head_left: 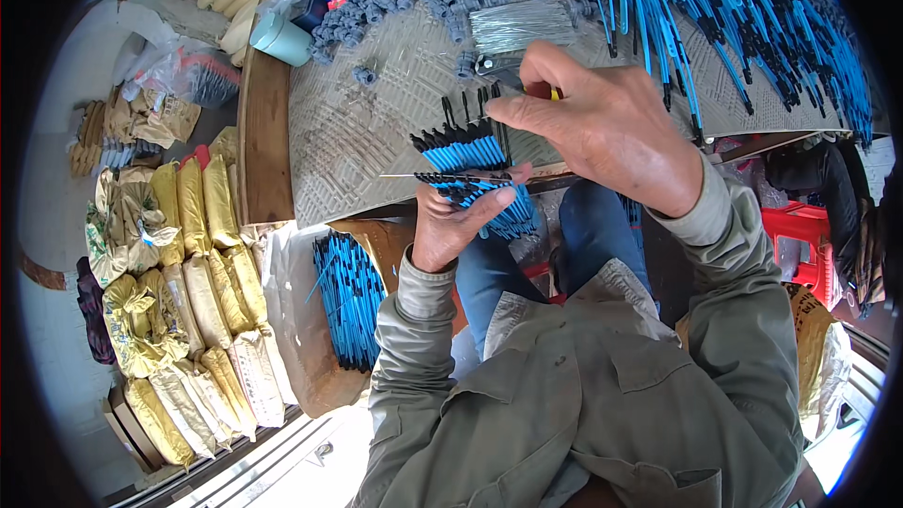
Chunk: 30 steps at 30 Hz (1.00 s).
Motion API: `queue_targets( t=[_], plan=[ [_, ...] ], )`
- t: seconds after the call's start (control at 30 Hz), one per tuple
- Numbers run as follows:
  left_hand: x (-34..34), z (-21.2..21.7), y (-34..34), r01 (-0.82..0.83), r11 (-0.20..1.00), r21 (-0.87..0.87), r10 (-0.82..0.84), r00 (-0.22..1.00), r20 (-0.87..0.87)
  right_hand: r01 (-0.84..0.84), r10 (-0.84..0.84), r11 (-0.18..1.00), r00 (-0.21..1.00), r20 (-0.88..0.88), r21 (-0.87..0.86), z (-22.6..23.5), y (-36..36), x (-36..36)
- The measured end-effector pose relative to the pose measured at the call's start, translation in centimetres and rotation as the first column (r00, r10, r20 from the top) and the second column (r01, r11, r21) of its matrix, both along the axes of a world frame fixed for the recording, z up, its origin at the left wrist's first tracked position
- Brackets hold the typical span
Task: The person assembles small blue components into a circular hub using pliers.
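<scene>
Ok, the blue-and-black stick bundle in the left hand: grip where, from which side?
Probably the blue shafts of the bundle, from its left and near side, as the left hand does, thumb across. The shafts lie roughly parallel, so wrapping should gather them; the uneven black ends at the far end look harder to hold together.

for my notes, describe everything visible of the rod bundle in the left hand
The rod bundle is plastic-looking, blue with black ends, some looped. Clasped by the left hand, it slants at the near edge of the table; a silvery wire juts leftward. The right hand is at its far end.
</scene>
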<state>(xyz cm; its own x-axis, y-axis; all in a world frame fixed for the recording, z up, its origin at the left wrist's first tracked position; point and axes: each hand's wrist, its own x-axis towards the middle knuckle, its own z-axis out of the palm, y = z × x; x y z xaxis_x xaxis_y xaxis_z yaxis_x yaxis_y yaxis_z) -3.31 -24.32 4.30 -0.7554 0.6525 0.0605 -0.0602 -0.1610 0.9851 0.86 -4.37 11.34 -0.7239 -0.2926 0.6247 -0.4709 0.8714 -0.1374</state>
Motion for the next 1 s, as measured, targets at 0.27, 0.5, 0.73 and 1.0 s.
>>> queue_targets(
  t=[0.27, 0.5, 0.73, 1.0],
  plan=[
    [0.2, 0.1, 0.0, -0.005, 0.999, -0.035, 0.004, 1.0, -0.028, 0.001, -0.004, 0.999, 0.997, 0.078, 0.037, 0.9, -0.4, 0.1],
    [-0.1, -0.1, -0.3, 0.072, 0.997, 0.036, -0.072, 0.997, -0.011, -0.197, 0.382, 0.795, 0.897, 0.223, -0.574, -1.1, 0.7, -2.1],
    [-0.3, -0.3, -0.5, 0.102, 0.994, 0.03, -0.101, 0.995, -0.024, -0.156, 0.246, 0.925, 0.942, 0.23, -0.348, 0.3, 0.2, -1.5],
    [-0.3, -0.3, -0.3, 0.105, 0.994, 0.028, -0.105, 0.994, 0.007, -0.157, 0.369, 0.866, 0.841, 0.395, -0.475, 0.6, 0.8, -2.1]
  ],
)
